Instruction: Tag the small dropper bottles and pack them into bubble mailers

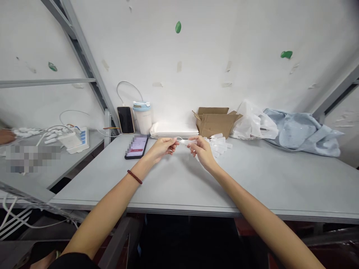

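Near the middle of the grey table (174, 179), my left hand (165, 147) pinches a thin white cord (179, 138), with a dark red bead bracelet on that wrist. Facing it, my right hand (201, 150) grips a small translucent white piece (188, 142) between thumb and fingers. The cord runs to this piece, though its exact joint is too small to tell. Just behind and right of my right hand lies a pile of similar translucent pieces (220, 145).
Along the wall stand an upright phone (126, 120), a lidded cup (143, 119), white stacked sheets (175, 130), an open cardboard box (217, 125), a plastic bag (251, 123) and blue cloth (303, 130). Another phone (137, 146) lies left. A power strip (81, 141) and a person's hand (6, 136) are far left.
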The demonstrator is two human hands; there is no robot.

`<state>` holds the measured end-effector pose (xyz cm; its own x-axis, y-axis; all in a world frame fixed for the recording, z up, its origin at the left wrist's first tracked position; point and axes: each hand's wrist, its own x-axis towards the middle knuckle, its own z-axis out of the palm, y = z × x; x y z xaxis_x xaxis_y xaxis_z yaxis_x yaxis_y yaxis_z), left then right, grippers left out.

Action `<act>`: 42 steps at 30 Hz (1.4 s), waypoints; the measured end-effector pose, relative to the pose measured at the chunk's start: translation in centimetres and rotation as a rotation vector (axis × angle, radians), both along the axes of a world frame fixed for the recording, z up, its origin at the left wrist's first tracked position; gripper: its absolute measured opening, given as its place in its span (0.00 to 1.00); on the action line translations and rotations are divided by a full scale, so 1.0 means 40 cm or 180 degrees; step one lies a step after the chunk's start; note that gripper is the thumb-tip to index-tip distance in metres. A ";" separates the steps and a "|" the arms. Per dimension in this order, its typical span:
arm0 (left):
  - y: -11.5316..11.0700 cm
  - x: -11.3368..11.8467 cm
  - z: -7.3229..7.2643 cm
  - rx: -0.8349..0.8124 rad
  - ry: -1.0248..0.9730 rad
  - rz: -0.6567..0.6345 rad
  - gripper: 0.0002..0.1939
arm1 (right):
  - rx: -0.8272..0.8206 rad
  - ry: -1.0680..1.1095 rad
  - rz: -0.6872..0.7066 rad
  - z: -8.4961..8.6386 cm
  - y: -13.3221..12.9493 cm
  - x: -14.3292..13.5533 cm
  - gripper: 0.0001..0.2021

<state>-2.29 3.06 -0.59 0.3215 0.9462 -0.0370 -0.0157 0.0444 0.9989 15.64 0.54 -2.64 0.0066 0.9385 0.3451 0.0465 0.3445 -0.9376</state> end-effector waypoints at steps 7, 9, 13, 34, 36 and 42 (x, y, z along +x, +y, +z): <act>0.000 0.001 0.000 -0.0102 0.0011 0.0022 0.15 | -0.0029 -0.0024 0.0003 0.002 0.001 0.001 0.13; 0.001 0.001 -0.001 -0.0107 -0.0004 0.0024 0.15 | -0.0048 -0.0037 0.0015 0.000 0.003 0.001 0.13; 0.000 0.001 0.000 -0.0098 -0.0026 0.0010 0.14 | -0.0084 -0.0056 0.0018 0.000 0.002 0.000 0.13; 0.002 0.004 -0.013 0.0969 0.0948 0.0021 0.16 | 0.0067 -0.0741 0.0077 -0.014 -0.007 0.004 0.12; 0.007 0.005 -0.018 0.0982 0.0979 -0.0006 0.18 | 0.0028 -0.0751 0.0045 -0.019 -0.007 0.002 0.12; 0.038 -0.021 -0.022 0.0736 0.0740 -0.0037 0.25 | 0.0116 -0.0472 0.0093 -0.018 0.004 0.002 0.12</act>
